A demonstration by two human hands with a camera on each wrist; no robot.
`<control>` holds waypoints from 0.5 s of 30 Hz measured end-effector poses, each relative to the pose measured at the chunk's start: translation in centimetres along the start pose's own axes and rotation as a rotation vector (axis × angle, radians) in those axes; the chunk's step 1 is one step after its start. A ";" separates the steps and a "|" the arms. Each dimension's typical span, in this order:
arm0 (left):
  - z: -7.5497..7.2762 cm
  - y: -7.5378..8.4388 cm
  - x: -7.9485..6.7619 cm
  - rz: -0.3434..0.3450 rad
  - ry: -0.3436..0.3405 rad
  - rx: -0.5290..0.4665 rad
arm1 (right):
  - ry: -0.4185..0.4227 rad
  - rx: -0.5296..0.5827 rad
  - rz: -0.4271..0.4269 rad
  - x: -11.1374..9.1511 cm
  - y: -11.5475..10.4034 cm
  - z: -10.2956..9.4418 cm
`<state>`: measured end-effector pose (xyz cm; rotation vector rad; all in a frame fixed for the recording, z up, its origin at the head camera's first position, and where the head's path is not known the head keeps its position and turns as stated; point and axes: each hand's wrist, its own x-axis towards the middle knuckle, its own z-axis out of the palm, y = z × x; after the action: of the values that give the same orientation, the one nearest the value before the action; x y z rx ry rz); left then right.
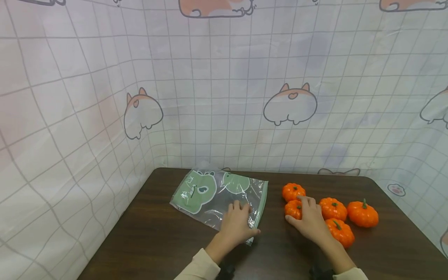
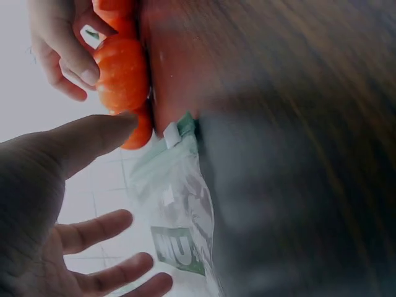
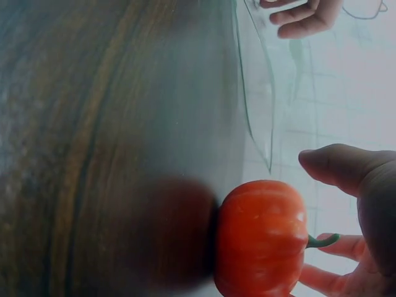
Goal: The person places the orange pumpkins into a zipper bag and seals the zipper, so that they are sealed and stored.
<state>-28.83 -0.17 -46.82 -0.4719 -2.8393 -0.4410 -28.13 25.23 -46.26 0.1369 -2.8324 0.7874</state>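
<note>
A clear zip bag (image 1: 224, 202) with green cartoon prints and a green seal strip lies flat on the table. My left hand (image 1: 236, 225) is over the bag's near right part, thumb and fingers spread; the left wrist view shows the bag's white slider (image 2: 172, 134) beyond the thumb. My right hand (image 1: 311, 221) hovers at a small orange pumpkin (image 1: 293, 209), thumb on its left and fingers over its right. In the right wrist view, the thumb (image 3: 337, 167) stands apart from a pumpkin (image 3: 263, 238) with a green stem.
Several more orange pumpkins (image 1: 333, 209) sit around the right hand, one (image 1: 293, 191) behind it and one (image 1: 363, 214) farthest right. The dark wooden table (image 1: 161, 241) ends at a pale grid-patterned curtain (image 1: 224, 97) at the back and sides.
</note>
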 end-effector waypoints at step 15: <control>0.5 -1.3 0.1 -0.002 -0.120 0.034 | -0.011 -0.013 -0.011 0.1 0.2 0.0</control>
<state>-29.46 -1.15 -47.56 -0.5049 -2.9577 -0.3763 -28.21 25.43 -46.39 0.1550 -2.8441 0.7677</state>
